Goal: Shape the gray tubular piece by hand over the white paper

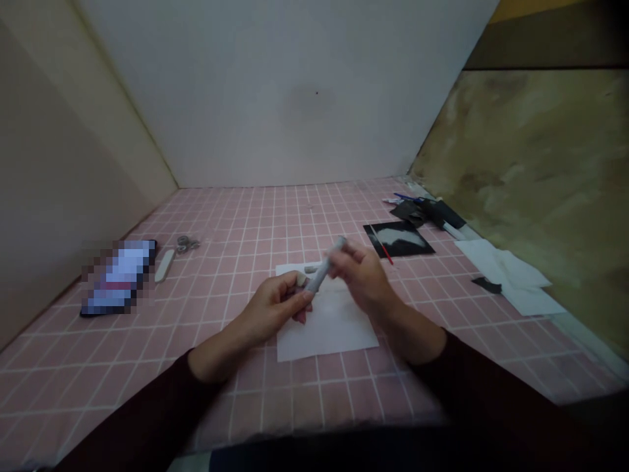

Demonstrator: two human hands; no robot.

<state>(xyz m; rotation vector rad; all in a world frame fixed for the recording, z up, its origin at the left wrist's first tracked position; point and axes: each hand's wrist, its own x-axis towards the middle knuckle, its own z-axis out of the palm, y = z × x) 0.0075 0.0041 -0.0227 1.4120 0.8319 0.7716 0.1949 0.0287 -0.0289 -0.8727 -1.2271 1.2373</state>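
A slim pale grey cylinder, like a rolled tube or a stick (320, 276), is held slanted over a white sheet of paper (327, 328). My left hand (278, 303) is closed round its lower end, thumb on top. At its upper end are the fingers of my right hand (362, 272), pinched on it and slightly blurred by motion. Just behind my left fingers a small grey piece (311, 269) lies at the far edge of the paper. What exactly the cylinder is, I cannot make out.
On the left of the pink checked tablecloth (221, 229) are a phone (120, 275), a white flat strip (165, 265) and scissors-like metal loops (185, 243). To the right lie a black card with a white patch (400, 237), a red-ended stick (386, 252), dark scraps (439, 211) and white papers (515, 278).
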